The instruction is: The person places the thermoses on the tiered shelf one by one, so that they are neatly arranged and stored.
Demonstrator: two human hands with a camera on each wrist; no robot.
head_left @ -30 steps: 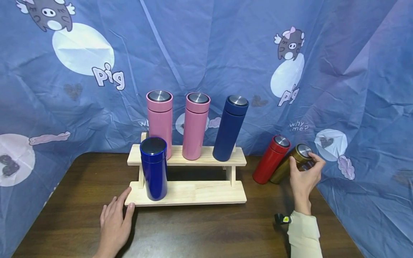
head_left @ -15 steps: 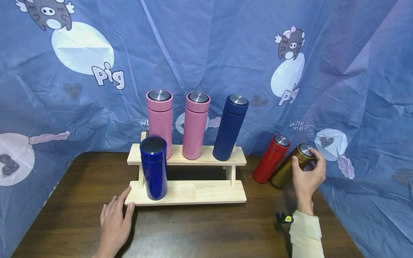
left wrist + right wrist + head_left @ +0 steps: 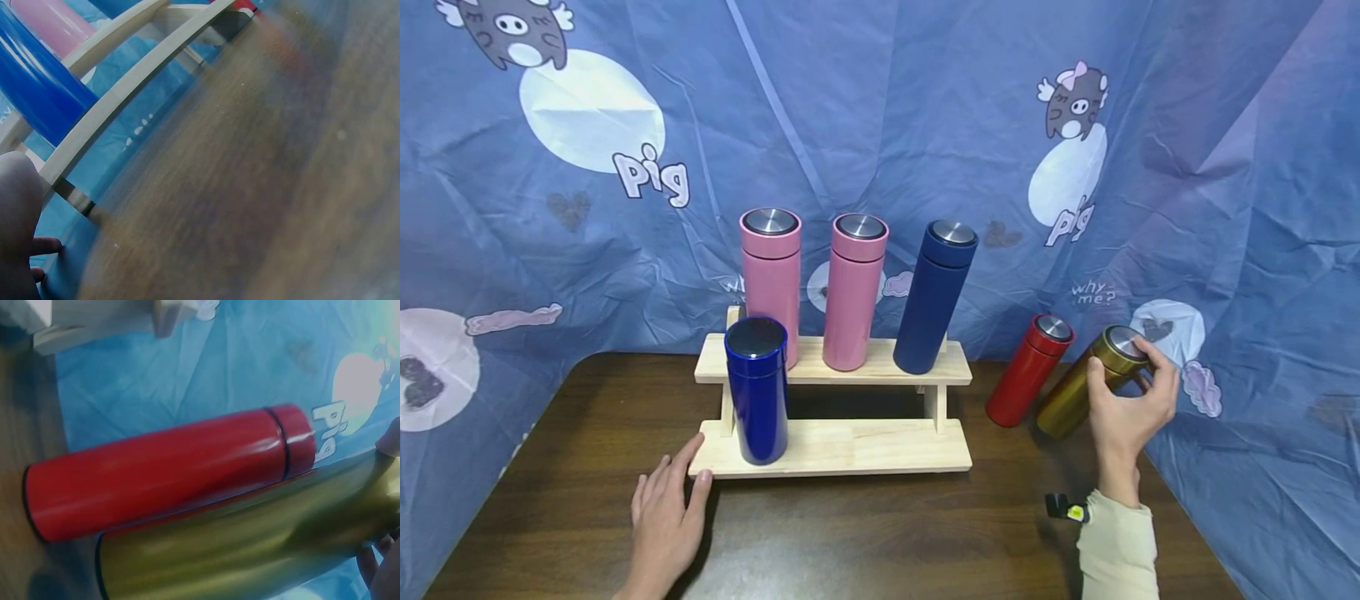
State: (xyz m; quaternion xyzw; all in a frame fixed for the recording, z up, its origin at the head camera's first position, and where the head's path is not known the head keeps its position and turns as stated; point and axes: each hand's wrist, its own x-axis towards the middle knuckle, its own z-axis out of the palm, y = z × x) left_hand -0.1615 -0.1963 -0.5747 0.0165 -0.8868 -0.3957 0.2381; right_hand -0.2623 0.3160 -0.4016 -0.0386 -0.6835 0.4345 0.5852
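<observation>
My right hand (image 3: 1135,408) grips a gold thermos bottle (image 3: 1067,396) near its steel-topped lid, thumb on the near side and fingers round the far side. The bottle leans to the right in the head view. Just left of it stands a red thermos bottle (image 3: 1028,375), which the right wrist view shows beside the gold bottle (image 3: 250,544). My left hand (image 3: 666,521) rests at the left end of the wooden two-tier rack (image 3: 880,450), fingers spread, index finger and thumb at its lower board. A glossy blue bottle (image 3: 762,408) stands on that board, close to this hand.
Two pink bottles, one at the left (image 3: 772,292) and one in the middle (image 3: 855,300), stand on the rack's upper board with a navy bottle (image 3: 934,300). A blue printed cloth (image 3: 880,108) hangs behind the dark wooden table (image 3: 865,542).
My right hand has moved right with the gold bottle, whose base has shifted right and away from the red bottle. My left hand and the rack stay put.
</observation>
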